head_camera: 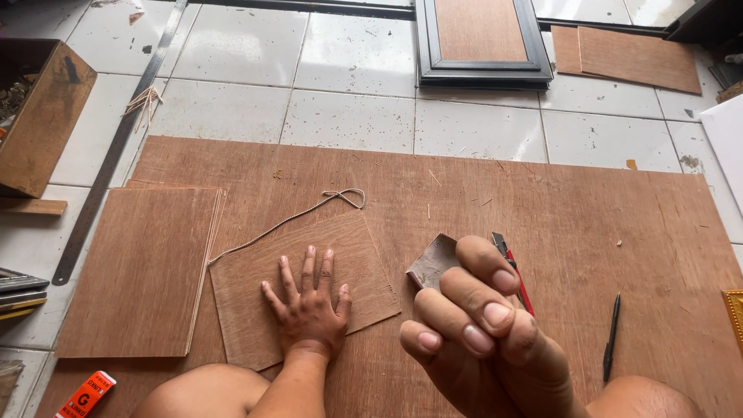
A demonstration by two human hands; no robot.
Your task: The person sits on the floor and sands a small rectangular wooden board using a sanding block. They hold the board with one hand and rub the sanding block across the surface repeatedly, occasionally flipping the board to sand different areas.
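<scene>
Plywood everywhere: left hand (309,310) flat on a small cut panel (309,294), right hand (480,325) raised near the camera, pinching a folded scrap of sandpaper (433,262).

Left fingers spread, palm pressed down on the near middle of the small panel, nothing gripped. Right fingers curled together, clamped on the greyish-brown scrap, held above the big plywood sheet (573,224) to the right of the small panel and well apart from the left hand. Behind the right hand, a red-handled utility knife (515,271) partly hidden; further right, a black pen (612,334) on the sheet. Left of the small panel, a stack of thin boards (139,271); from its far corner, a looped string (309,210) trailing over the sheet. Far off on the white tiles (348,116), a dark picture frame (481,42); far left, a long steel ruler (116,147).
</scene>
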